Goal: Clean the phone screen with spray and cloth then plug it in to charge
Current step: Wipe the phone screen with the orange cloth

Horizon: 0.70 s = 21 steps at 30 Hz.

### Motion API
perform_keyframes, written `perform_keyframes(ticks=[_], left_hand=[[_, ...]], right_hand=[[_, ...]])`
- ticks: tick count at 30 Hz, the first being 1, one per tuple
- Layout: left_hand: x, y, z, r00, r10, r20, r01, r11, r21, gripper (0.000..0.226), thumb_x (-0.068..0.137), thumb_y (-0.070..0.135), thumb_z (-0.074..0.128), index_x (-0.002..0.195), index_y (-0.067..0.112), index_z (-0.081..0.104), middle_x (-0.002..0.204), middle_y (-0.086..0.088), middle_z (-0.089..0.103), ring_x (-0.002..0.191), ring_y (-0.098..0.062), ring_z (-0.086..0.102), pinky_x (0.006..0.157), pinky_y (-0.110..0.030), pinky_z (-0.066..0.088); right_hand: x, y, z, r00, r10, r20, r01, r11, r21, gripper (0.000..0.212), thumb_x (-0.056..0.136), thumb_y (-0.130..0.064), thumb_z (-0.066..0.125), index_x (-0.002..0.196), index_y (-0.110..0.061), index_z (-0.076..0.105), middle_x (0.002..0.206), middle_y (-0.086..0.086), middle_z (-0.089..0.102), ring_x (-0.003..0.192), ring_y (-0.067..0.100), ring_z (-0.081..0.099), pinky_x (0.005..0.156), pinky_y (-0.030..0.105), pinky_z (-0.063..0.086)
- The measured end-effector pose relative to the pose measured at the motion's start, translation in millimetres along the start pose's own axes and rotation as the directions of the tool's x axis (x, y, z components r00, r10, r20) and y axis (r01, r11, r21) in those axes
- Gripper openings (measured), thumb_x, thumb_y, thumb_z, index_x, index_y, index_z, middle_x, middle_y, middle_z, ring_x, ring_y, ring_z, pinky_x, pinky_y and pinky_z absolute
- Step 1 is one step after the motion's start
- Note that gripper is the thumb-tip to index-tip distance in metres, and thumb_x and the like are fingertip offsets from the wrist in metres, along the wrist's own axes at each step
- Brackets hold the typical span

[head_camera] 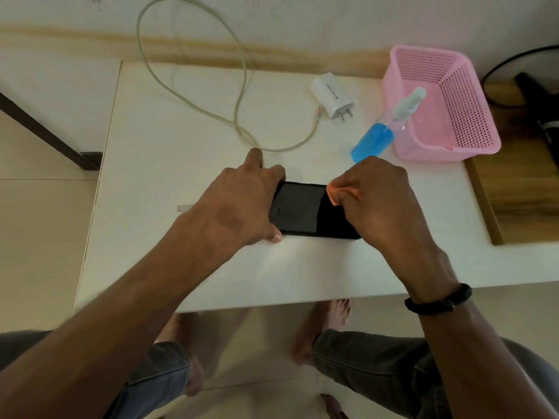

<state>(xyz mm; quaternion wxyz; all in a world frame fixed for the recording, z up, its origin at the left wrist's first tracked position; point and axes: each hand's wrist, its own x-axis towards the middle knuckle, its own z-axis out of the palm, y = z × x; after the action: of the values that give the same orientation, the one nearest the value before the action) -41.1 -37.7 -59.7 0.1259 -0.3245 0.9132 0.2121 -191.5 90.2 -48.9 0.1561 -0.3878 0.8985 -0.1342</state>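
Nearest on the white table (157,267), the phone (302,211) lies flat, screen up, long side across, between the person's two hands. The left hand (239,207) steadies its left end, thumb at the near edge and fingers over the far edge, a clasping grip around the phone's sides. The right hand (375,201) is curled, pinching a small orange cloth (334,193) against the right part of the screen. A few droplets show on the glass near the left hand.

The phone looks stiff, smooth and breakable; wet glass is likely slippery, so holding it by the side edges, as the left hand does, seems safest. The cloth is soft and light and bunches easily under the fingers.

Just left of the phone a small white plug end (182,208) peeks out. Farther back, a spray bottle (382,133) of blue liquid leans against a pink basket (481,122) at the right. Left of it lies a white charger (332,96) with grey lettering too small to read, and a pale cable (242,86) loops toward the far wall. Red letters on the basket's near wall are partly cut off and unreadable.
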Motion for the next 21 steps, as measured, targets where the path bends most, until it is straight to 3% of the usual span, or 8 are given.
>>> perform_keyframes(ticks=[3,6,13,15,17,19,21], left_hand=[[1,0,1,1.0,-0.006,-0.008,0.006,1.0,0.002,0.076,0.065,0.046,0.093,0.129,0.027,0.057,0.12,-0.002,0.043,0.082,-0.026,0.056,0.075,-0.037,0.051],[2,0,3,1.0,-0.013,-0.014,0.013,1.0,-0.002,0.077,0.064,0.046,0.093,0.129,0.026,0.058,0.119,-0.002,0.044,0.082,-0.024,0.054,0.075,-0.037,0.05],[3,-1,3,1.0,-0.019,-0.019,0.018,0.999,-0.044,0.078,0.062,0.042,0.095,0.13,0.026,0.059,0.12,0.0,0.043,0.084,-0.023,0.056,0.078,-0.038,0.053],[3,-1,2,1.0,-0.01,-0.005,0.009,0.999,-0.047,0.078,0.063,0.041,0.095,0.13,0.026,0.058,0.121,0.0,0.042,0.087,-0.024,0.058,0.08,-0.038,0.053],[2,-2,0,1.0,0.001,0.012,0.0,0.999,-0.049,0.078,0.064,0.038,0.095,0.131,0.026,0.057,0.121,0.0,0.042,0.091,-0.025,0.06,0.08,-0.038,0.053],[2,-4,-3,0.999,0.015,0.034,-0.013,0.998,-0.058,0.08,0.064,0.031,0.095,0.134,0.027,0.057,0.122,0.001,0.042,0.094,-0.027,0.061,0.078,-0.036,0.052],[1,-6,-5,0.998,0.038,0.049,-0.035,0.998,-0.057,0.082,0.065,0.027,0.094,0.137,0.028,0.055,0.125,0.001,0.041,0.097,-0.028,0.062,0.08,-0.038,0.054]], right_hand=[[-4,-11,0,0.992,-0.092,0.085,0.093,0.996,0.002,0.021,0.094,-0.005,0.062,0.092,-0.014,0.081,0.101,0.003,0.073,0.088,0.018,0.068,0.074,0.007,0.048],[-10,-19,-1,0.951,-0.224,0.215,0.236,0.971,-0.031,0.021,0.094,-0.008,0.064,0.09,-0.019,0.082,0.108,0.0,0.067,0.094,0.02,0.066,0.085,0.027,0.055],[-10,-3,-11,0.864,-0.25,0.438,0.298,0.954,-0.042,0.023,0.089,-0.018,0.079,0.108,-0.032,0.082,0.101,-0.022,0.061,0.092,0.004,0.059,0.07,0.004,0.038],[-8,5,-17,0.884,-0.207,0.418,0.243,0.969,-0.034,0.022,0.087,-0.019,0.082,0.104,-0.032,0.082,0.101,-0.02,0.063,0.09,0.005,0.062,0.069,0.004,0.04],[-8,11,-23,0.917,-0.134,0.376,0.139,0.99,0.014,0.021,0.083,-0.019,0.085,0.087,-0.038,0.08,0.093,-0.023,0.065,0.087,0.003,0.065,0.064,0.005,0.042],[-7,16,-24,0.948,-0.085,0.305,0.071,0.996,0.056,0.034,0.081,-0.016,0.086,0.07,-0.044,0.069,0.078,-0.027,0.062,0.076,-0.007,0.065,0.055,0.002,0.044],[-4,19,-22,0.979,-0.046,0.199,0.031,0.996,0.078,0.031,0.084,-0.014,0.082,0.071,-0.04,0.07,0.074,-0.025,0.065,0.069,-0.013,0.064,0.055,-0.002,0.042]])
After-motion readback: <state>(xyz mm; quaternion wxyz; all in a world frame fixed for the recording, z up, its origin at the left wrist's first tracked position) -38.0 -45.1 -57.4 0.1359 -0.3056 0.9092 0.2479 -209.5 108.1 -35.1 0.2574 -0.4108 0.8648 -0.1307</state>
